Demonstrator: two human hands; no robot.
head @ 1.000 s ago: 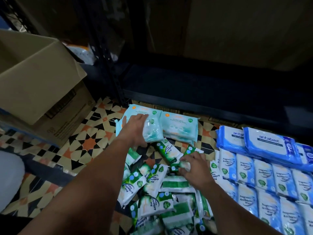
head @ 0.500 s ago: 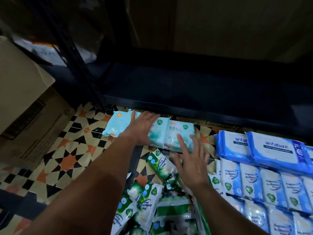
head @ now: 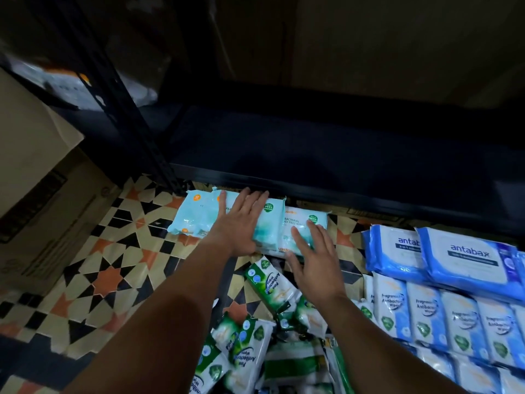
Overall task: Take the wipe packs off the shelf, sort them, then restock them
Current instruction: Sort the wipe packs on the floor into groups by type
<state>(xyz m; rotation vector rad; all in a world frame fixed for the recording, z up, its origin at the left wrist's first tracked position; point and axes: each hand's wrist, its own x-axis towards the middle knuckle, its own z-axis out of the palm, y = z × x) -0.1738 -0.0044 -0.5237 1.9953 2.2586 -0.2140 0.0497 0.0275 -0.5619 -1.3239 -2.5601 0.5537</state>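
sorting step, i'd say: shelf [head: 326, 143] is bare, packs all on the tiled floor [head: 93, 268]. left hand [head: 241, 220] lies flat, fingers spread, on the middle teal pack [head: 270, 226] just in front of the shelf edge. right hand [head: 314, 261] is spread and relaxed over the next teal pack [head: 305, 223], pinching nothing; contact unclear. next move likely: square the teal row, keep it off the green pile [head: 264, 345] nearer the person. blue packs [head: 466, 257] sit right of the teal row, cardboard box [head: 37, 172] left of the shelf. room is dim.
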